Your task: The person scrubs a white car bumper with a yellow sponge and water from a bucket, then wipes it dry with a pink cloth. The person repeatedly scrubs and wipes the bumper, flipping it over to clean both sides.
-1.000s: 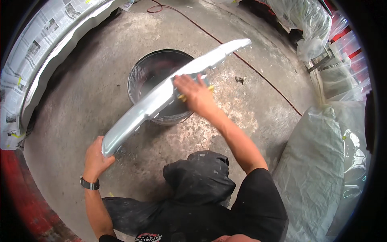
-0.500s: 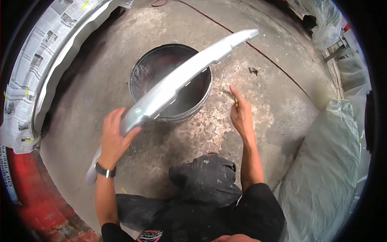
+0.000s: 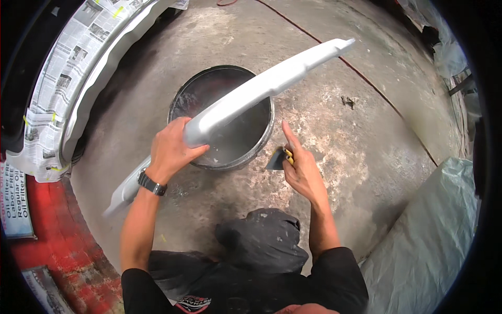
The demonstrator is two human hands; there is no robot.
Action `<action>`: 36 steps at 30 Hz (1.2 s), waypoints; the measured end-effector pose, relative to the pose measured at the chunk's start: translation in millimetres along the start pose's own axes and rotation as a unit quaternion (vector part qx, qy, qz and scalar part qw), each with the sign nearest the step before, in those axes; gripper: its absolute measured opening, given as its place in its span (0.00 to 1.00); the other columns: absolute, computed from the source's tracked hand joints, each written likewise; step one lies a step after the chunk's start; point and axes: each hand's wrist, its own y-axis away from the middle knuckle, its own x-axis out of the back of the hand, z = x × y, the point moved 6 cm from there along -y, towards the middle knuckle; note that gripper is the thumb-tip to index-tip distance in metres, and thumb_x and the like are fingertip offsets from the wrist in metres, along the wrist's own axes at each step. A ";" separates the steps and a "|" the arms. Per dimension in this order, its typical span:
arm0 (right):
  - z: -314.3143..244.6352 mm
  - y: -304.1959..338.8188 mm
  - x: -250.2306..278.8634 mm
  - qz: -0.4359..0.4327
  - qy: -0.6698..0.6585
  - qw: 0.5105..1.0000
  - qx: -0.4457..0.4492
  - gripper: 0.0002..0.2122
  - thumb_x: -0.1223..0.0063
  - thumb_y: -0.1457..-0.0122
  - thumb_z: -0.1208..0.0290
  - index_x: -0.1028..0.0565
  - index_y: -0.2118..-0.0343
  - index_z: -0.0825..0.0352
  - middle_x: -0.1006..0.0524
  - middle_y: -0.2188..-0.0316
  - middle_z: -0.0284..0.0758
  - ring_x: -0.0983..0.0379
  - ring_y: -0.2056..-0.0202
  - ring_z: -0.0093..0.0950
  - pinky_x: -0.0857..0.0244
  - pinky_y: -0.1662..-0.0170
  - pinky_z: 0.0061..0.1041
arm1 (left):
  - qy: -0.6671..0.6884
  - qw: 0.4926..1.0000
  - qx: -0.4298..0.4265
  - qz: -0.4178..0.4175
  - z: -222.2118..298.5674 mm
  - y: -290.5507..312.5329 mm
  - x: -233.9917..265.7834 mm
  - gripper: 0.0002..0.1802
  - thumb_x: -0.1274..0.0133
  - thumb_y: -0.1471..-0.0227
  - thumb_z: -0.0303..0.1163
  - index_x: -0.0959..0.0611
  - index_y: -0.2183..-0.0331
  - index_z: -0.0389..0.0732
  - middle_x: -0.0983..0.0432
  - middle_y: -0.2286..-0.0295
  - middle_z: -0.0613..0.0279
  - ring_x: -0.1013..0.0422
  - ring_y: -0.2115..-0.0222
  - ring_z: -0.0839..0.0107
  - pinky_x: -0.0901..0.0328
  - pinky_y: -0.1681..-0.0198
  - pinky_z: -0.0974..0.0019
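Silver trim strip slants lower-left to upper-right over bucket, left hand fingers clasped round it; right hand apart, rightward, fingers pinching probably a dark pad.

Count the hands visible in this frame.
2: the left hand grips the long silver part at lower left of the bucket; the right hand, to the bucket's right, holds a dark and yellow piece. No other hand shows.

My left grip hides part of the silver strip, which blocks some of the bucket. Right grip covers part of the dark-bladed tool. Hose gets chopped by the top edge, dark floor bit is too tiny to ID.
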 end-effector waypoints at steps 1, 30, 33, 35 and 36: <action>-7.4 -7.2 3.6 0.010 0.052 0.999 0.014 0.41 0.54 0.51 0.85 0.49 0.30 0.62 0.23 0.67 0.54 0.25 0.70 0.49 0.32 0.65 0.43 | -0.015 1.000 -0.012 0.016 2.6 3.7 4.2 0.35 0.27 0.67 0.45 0.20 0.58 0.37 0.21 0.68 0.54 0.24 0.66 0.53 0.30 0.63 0.57; -143.0 -49.9 -40.2 0.091 0.428 0.897 0.057 0.39 0.46 0.44 0.78 0.48 0.30 0.47 0.24 0.72 0.47 0.22 0.71 0.40 0.29 0.69 0.42 | 0.098 0.987 0.013 0.126 -62.2 94.6 60.4 0.34 0.26 0.69 0.43 0.19 0.57 0.40 0.20 0.66 0.55 0.23 0.67 0.58 0.29 0.65 0.59; -146.9 -45.9 -29.8 0.275 0.337 0.883 0.179 0.36 0.47 0.45 0.81 0.43 0.31 0.57 0.22 0.67 0.50 0.22 0.67 0.41 0.28 0.66 0.40 | 0.135 0.988 0.010 0.078 -67.4 89.5 55.6 0.34 0.27 0.68 0.43 0.18 0.57 0.39 0.20 0.68 0.54 0.23 0.68 0.58 0.30 0.65 0.60; -156.8 -47.1 -33.3 0.271 0.361 0.854 0.257 0.33 0.48 0.48 0.84 0.39 0.35 0.68 0.22 0.55 0.49 0.23 0.54 0.43 0.30 0.51 0.43 | 0.190 0.980 0.056 0.005 -71.2 84.9 48.2 0.34 0.27 0.67 0.44 0.17 0.57 0.38 0.19 0.69 0.53 0.22 0.69 0.58 0.30 0.65 0.61; -159.1 -52.7 -37.8 0.266 0.390 0.823 0.317 0.33 0.48 0.48 0.84 0.38 0.36 0.69 0.23 0.53 0.48 0.25 0.50 0.43 0.33 0.46 0.45 | 0.217 0.973 0.076 -0.034 -73.2 82.2 42.8 0.34 0.27 0.67 0.44 0.17 0.57 0.37 0.19 0.69 0.52 0.22 0.69 0.59 0.30 0.64 0.62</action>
